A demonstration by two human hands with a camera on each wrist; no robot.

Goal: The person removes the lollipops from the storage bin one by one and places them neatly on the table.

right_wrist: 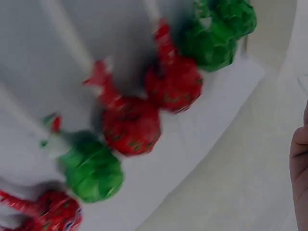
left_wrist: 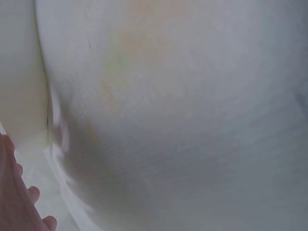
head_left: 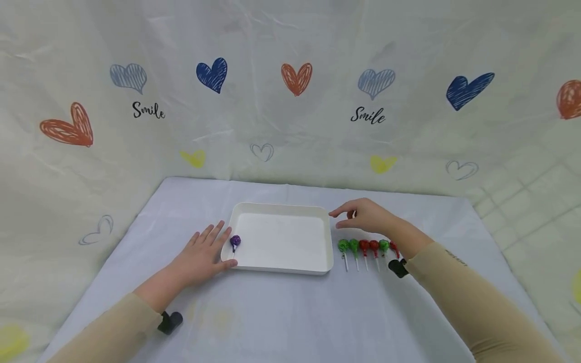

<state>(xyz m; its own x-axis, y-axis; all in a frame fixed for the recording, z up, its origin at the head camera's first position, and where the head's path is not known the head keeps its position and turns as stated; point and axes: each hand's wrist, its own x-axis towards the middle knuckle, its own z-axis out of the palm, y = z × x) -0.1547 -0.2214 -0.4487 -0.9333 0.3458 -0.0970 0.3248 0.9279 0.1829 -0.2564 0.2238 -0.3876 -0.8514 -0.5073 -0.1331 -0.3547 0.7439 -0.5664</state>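
A shallow white tray (head_left: 281,237) lies on the table with a purple lollipop (head_left: 235,241) at its left end. My left hand (head_left: 204,257) rests against the tray's left side, fingers spread and thumb by the near left corner. Beyond the tray's right edge, my right hand (head_left: 365,218) hovers with bent fingers, index finger and thumb apart, and nothing seen between them. Below it is a row of green and red lollipops, among them a green lollipop (head_left: 343,245) and a red lollipop (head_left: 364,245). The right forearm partly covers the row's right end.
White cloth (head_left: 272,312) covers the table. Behind stands a pale hanging sheet (head_left: 290,121) printed with hearts and the word Smile. Dark wrist devices show below each cuff. In the right wrist view, lollipops such as a green one (right_wrist: 94,173) appear close up.
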